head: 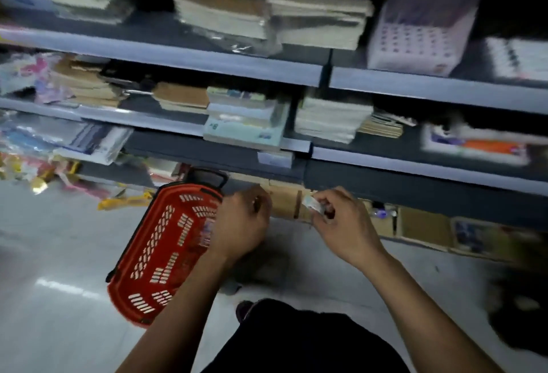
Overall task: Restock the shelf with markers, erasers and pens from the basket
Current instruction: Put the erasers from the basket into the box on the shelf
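Observation:
A red plastic basket (160,251) with a black handle stands on the floor at lower left, below the shelves. My left hand (241,224) hovers over its right rim, fingers curled; whether it holds anything is hidden. My right hand (341,224) is raised to the right of it and pinches a small white packet (311,204), likely an eraser, at the fingertips. Both hands sit just under the lowest grey shelf edge (415,169). The picture is motion-blurred.
Grey shelves (166,54) above carry stacks of notebooks and paper pads (329,122). A pink box (415,43) stands upper right. Cardboard boxes (424,226) line the floor under the shelf. Loose coloured packets (35,177) lie at left. My dark-clothed knee (296,340) is at bottom centre.

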`<state>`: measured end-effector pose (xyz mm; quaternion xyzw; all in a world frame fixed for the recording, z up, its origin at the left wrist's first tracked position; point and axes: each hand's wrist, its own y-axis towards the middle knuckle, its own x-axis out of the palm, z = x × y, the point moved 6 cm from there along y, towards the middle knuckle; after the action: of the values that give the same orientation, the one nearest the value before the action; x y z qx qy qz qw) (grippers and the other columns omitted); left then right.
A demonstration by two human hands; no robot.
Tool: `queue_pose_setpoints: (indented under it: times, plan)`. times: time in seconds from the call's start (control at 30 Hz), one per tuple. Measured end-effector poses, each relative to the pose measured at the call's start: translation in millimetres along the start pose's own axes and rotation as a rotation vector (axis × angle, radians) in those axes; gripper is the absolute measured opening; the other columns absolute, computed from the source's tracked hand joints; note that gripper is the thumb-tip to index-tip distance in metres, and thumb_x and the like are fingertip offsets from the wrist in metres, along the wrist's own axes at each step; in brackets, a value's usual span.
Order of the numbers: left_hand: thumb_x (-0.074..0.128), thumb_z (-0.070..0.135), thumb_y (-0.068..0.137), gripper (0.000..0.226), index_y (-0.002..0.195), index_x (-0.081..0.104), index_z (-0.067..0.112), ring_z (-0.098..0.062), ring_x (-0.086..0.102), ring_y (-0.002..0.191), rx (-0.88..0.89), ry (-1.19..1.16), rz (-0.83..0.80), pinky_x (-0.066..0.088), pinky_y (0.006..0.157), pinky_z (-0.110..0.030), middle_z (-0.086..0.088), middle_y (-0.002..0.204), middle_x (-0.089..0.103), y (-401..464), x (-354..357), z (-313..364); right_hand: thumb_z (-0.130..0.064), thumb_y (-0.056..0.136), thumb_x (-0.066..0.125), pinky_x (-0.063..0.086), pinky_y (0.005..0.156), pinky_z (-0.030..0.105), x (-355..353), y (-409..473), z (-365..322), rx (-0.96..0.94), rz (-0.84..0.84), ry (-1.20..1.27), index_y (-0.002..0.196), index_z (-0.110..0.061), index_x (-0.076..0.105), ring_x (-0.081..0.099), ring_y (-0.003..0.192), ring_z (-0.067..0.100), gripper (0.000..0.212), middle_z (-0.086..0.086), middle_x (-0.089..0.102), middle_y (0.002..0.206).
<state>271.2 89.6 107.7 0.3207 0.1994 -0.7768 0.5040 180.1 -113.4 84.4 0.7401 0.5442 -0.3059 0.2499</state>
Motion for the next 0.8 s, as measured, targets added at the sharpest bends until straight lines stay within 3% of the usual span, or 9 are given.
queue_pose_setpoints:
  times: [0.03,0.1,0.2,0.33,0.43,0.57,0.67,0.8]
  plan:
    - [0.046,0.043,0.09,0.022,0.075,0.06,0.036,-0.011,0.064,0.067,0.007,0.014,-0.019,0.045,0.059,-0.03,0.011,0.07,0.065,3.0,19.2,19.5,-0.022,0.088,0.075,0.043,0.075,0.021,-21.8,-11.1,18.7,0.033,0.038,0.01,0.109,-0.028,0.07,0.055,0.084,0.005,0.022,-0.013,0.054,0.095]
    - [0.047,0.041,0.089,0.025,0.082,0.067,0.028,-0.024,0.07,0.08,0.03,0.043,-0.075,0.052,0.069,-0.035,0.003,0.083,0.073,8.6,60.1,58.1,-0.02,0.087,0.076,0.039,0.073,0.012,-62.9,-34.7,54.5,0.089,0.112,0.035,0.105,-0.028,0.071,0.054,0.081,0.002,0.02,-0.017,0.053,0.091]
    - [0.043,0.043,0.088,0.028,0.081,0.067,0.03,-0.022,0.07,0.08,0.125,0.064,-0.146,0.044,0.066,-0.03,0.004,0.084,0.074,13.6,119.4,120.3,-0.019,0.088,0.076,0.036,0.071,0.004,-116.3,-71.6,107.1,0.171,0.202,0.057,0.098,-0.027,0.069,0.052,0.082,-0.005,0.015,-0.019,0.052,0.091]
    - [0.04,0.046,0.087,0.027,0.071,0.061,0.048,-0.003,0.064,0.064,0.211,0.037,-0.236,0.047,0.059,-0.026,0.015,0.067,0.067,12.6,189.5,200.5,-0.021,0.09,0.074,0.05,0.072,0.024,-175.0,-121.7,168.0,0.27,0.308,0.079,0.099,-0.025,0.068,0.055,0.083,0.004,0.011,-0.012,0.055,0.094]
    - [0.044,0.042,0.087,0.023,0.073,0.063,0.045,-0.016,0.071,0.074,0.245,0.044,-0.314,0.055,0.069,-0.033,0.009,0.076,0.073,7.7,237.5,248.4,-0.022,0.091,0.072,0.053,0.075,0.03,-210.6,-157.0,204.4,0.348,0.36,0.078,0.102,-0.026,0.068,0.057,0.085,0.008,0.012,-0.011,0.056,0.096]
    - [0.046,0.04,0.088,0.023,0.072,0.061,0.045,-0.02,0.071,0.075,0.322,0.07,-0.404,0.053,0.069,-0.034,0.01,0.078,0.071,-1.1,289.1,304.1,-0.024,0.091,0.072,0.052,0.074,0.022,-247.4,-193.5,239.4,0.424,0.447,0.074,0.1,-0.029,0.067,0.058,0.085,0.006,0.012,-0.013,0.058,0.099]
    - [0.046,0.039,0.089,0.022,0.079,0.065,0.036,-0.029,0.073,0.086,0.398,0.073,-0.461,0.057,0.08,-0.042,0.001,0.09,0.077,-5.4,321.6,344.3,-0.024,0.09,0.073,0.049,0.072,0.017,-272.2,-211.1,260.2,0.463,0.509,0.067,0.097,-0.033,0.064,0.059,0.085,0.006,0.014,-0.018,0.058,0.097]
    - [0.053,0.028,0.099,0.023,0.084,0.069,0.023,-0.03,0.072,0.08,0.471,0.032,-0.529,0.058,0.08,-0.046,-0.001,0.084,0.075,2.0,365.4,387.6,-0.026,0.089,0.073,0.041,0.07,0.008,-304.5,-225.5,291.8,0.529,0.587,0.049,0.098,-0.039,0.062,0.057,0.086,0.003,0.019,-0.027,0.054,0.095]
